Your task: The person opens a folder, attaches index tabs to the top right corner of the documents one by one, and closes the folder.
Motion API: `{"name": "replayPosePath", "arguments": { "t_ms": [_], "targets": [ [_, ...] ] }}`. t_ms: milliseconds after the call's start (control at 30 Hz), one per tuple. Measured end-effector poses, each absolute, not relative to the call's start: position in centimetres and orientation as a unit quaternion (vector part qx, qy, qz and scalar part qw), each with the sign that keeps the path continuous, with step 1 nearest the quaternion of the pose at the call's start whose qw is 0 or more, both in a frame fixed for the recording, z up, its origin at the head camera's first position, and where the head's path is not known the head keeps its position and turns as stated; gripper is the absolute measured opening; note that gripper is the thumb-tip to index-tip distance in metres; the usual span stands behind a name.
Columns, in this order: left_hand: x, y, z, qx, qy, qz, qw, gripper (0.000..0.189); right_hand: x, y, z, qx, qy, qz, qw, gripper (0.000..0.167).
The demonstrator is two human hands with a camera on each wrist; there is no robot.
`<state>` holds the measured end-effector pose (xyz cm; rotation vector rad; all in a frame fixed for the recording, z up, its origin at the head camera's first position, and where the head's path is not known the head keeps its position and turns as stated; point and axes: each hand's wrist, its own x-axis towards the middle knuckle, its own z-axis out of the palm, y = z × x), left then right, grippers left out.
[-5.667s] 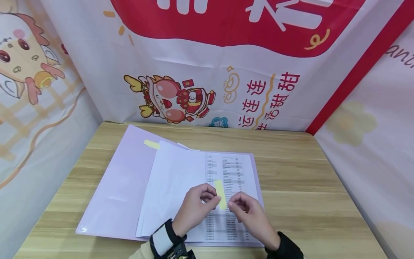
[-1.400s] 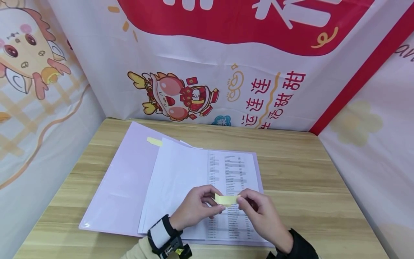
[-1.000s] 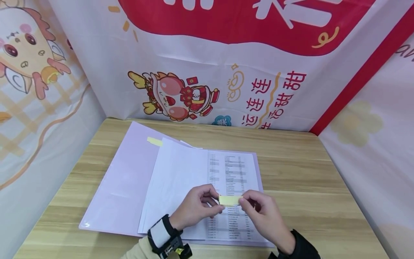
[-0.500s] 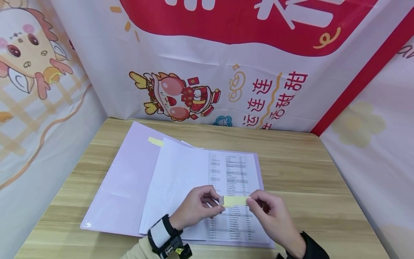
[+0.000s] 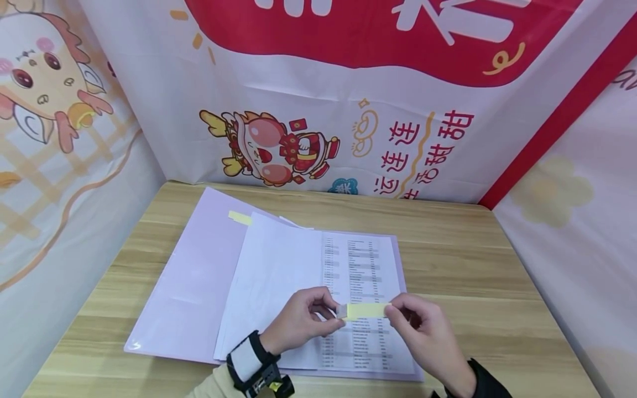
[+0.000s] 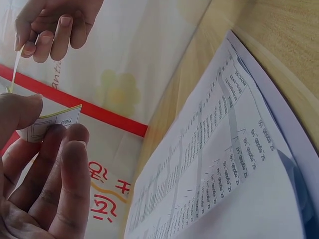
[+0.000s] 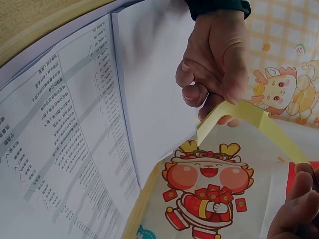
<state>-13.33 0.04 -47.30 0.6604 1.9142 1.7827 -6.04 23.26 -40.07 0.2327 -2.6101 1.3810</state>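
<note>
So both hands are busy with one yellow sticky strip [image 5: 367, 311]. The left hand [image 5: 298, 318] has the whitish end of the piece pinched between thumb and fingers, and the right hand [image 5: 425, 331] pinches the other end, so the strip stretches between them. It's up above the near half of the printed sheet [image 5: 360, 271], and from the right wrist camera you can see it bending. The left wrist camera shows some print on the pale side by the left thumb, though I can't read all of it.

Underneath is an open lilac folder [image 5: 171, 304] on the wooden worktop [image 5: 473, 276]. Its cover is spread out to the left, a blank white page [image 5: 276, 265] sits in the middle, and the sheet with rows of text is on the right. Another yellow tab [image 5: 240, 218] pokes out left from the blank page's far corner. There's a black-and-white strap [image 5: 249, 359] on the left wrist.
</note>
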Motion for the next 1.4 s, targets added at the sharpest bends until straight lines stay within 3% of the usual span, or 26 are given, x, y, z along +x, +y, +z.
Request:
{"name": "replayPosePath", "arguments": {
  "t_ms": [667, 833, 1033, 1300, 1400],
  "targets": [
    [-13.0, -0.1, -47.5, 0.239, 0.729, 0.605, 0.214, 0.02, -6.0, 24.0, -40.4, 0.009, -0.884, 0.456, 0.108, 0.02],
    [-12.3, -0.1, -47.3, 0.25, 0.729, 0.595, 0.228, 0.02, -6.3, 24.6, -41.0, 0.001, -0.882, 0.455, 0.125, 0.022],
    [-10.1, 0.3, -47.9, 0.293, 0.716, 0.589, 0.235, 0.019, -6.8, 25.0, -41.7, -0.024, -0.883, 0.458, 0.104, 0.021],
    [-7.6, 1.3, -49.0, 0.286, 0.692, 0.573, 0.333, 0.018, -7.2, 25.0, -42.6, -0.042, -0.885, 0.458, 0.072, 0.019],
    [-7.3, 1.5, -49.5, 0.276, 0.714, 0.544, 0.345, 0.017, -7.2, 25.0, -42.8, -0.053, -0.886, 0.455, 0.063, 0.019]
  ]
}}
